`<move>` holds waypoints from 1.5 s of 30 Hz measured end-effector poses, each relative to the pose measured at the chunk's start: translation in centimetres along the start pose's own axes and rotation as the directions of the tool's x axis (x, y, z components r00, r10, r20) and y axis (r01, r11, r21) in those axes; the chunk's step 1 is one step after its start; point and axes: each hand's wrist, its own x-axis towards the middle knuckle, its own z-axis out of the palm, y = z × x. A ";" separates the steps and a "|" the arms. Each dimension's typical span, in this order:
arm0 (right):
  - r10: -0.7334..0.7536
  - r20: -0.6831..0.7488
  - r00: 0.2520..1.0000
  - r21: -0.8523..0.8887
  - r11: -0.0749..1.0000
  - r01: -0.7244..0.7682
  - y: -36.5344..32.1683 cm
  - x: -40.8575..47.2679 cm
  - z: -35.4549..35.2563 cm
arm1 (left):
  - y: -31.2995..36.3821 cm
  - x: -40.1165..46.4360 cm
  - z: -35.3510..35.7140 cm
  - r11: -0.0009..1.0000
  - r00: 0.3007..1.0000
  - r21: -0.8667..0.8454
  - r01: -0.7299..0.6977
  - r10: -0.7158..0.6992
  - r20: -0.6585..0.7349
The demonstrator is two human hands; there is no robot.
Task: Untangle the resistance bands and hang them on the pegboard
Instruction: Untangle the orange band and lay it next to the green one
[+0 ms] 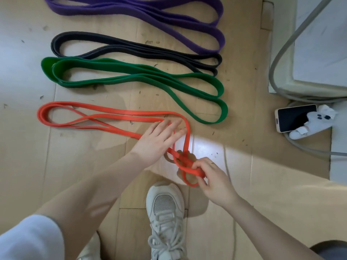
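A person's right hand [210, 177] is pinching the knotted end of an orange resistance band [112, 115] (lying on a wooden floor [93, 147]), while the left hand [159, 139], fingers straight, is resting on the strands just beyond that pinch.

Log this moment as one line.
right hand pinches orange band knot | left hand open on strands | green band lies untouched
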 end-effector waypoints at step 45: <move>0.286 -0.177 0.942 -0.424 0.842 -0.335 1.4 5.2 -0.1 | -2.1 -4.1 0.8 0.898 0.910 -0.205 0.389 -0.340 0.239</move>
